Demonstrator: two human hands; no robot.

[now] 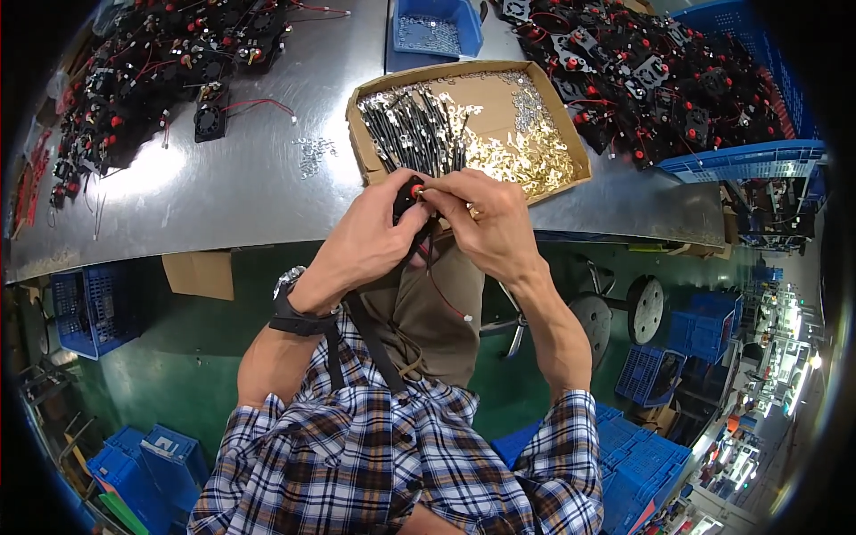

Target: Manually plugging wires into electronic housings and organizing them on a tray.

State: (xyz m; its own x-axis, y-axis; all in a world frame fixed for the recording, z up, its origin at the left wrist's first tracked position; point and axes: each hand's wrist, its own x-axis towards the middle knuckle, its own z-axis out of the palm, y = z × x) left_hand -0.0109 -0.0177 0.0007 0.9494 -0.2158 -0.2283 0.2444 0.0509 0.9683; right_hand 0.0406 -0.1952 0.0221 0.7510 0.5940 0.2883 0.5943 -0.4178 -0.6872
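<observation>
My left hand [367,230] is closed around a small black fan unit [400,207] with a red part on its face, held just off the table's near edge. A thin wire with a white plug [467,317] dangles below it. At the red part, the fingertips of my right hand [489,212] are pinched together; what they grip is too small to make out. Just beyond both hands is a shallow cardboard tray [496,93]. In it are black cables with ring ends [406,129], a heap of brass terminals [535,159] and small silver pieces [528,109].
Piles of black fan units lie at the left [134,98] and right [624,80] of the metal table [259,192]. Loose silver bits [312,156] lie left of the tray. A blue bin [476,37] of small metal parts stands behind it. Blue crates [635,464] sit on the floor.
</observation>
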